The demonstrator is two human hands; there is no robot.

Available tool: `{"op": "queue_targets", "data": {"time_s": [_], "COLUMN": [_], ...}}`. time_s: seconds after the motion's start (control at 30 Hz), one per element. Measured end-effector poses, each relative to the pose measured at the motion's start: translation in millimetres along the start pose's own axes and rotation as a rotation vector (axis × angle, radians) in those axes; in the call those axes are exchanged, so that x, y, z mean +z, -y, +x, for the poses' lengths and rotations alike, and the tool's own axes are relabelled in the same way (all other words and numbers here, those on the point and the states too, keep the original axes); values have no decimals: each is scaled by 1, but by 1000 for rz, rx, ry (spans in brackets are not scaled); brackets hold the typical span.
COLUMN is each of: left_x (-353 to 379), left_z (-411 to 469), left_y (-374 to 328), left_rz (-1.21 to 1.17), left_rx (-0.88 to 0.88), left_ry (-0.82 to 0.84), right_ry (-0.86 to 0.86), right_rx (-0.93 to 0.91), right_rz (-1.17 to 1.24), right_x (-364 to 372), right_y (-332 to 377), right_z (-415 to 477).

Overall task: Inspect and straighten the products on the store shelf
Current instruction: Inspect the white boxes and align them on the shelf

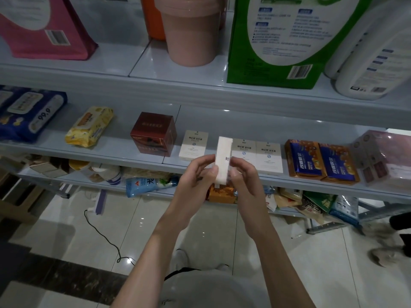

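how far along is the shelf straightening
Looks done: three white boxes and two orange-blue boxes stand in a row on the middle shelf. In hand: left hand and right hand hold a fourth white box edge-on, off the shelf. Left: return it to the gap; the yellow pack lies askew.

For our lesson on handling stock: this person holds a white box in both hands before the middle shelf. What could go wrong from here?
1. The left hand and right hand pinch the white box only near its lower end; it might slip and fall to the tiled floor.
2. Sliding it into the gap between the cream boxes could nudge those neighbours askew.
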State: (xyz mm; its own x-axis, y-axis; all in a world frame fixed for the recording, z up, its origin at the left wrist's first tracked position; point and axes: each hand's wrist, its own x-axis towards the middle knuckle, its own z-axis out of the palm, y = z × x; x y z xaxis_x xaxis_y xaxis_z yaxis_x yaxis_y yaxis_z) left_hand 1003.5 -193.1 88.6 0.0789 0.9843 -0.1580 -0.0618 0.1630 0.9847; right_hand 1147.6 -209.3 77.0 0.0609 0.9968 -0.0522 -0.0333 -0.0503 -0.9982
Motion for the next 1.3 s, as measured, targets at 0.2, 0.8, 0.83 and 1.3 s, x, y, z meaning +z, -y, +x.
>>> {"op": "queue_targets", "data": {"time_s": [0.2, 0.8, 0.83, 1.3], "left_x": [-6, -10, -11, -24], "left_z": [0, 15, 16, 59], "left_y": [4, 31, 34, 89], "left_rz": [169, 289, 309, 701], "left_rx": [-9, 78, 66, 254], "left_ry": [125, -21, -24, -48], "right_ry": [-64, -225, -213, -130], "right_rx": [83, -56, -67, -144], "right_rz": [167, -237, -294, -685], "right_x": [-6, -16, -16, -8], "right_y": [4, -32, -34, -91], "right_z": [9, 16, 16, 46]}}
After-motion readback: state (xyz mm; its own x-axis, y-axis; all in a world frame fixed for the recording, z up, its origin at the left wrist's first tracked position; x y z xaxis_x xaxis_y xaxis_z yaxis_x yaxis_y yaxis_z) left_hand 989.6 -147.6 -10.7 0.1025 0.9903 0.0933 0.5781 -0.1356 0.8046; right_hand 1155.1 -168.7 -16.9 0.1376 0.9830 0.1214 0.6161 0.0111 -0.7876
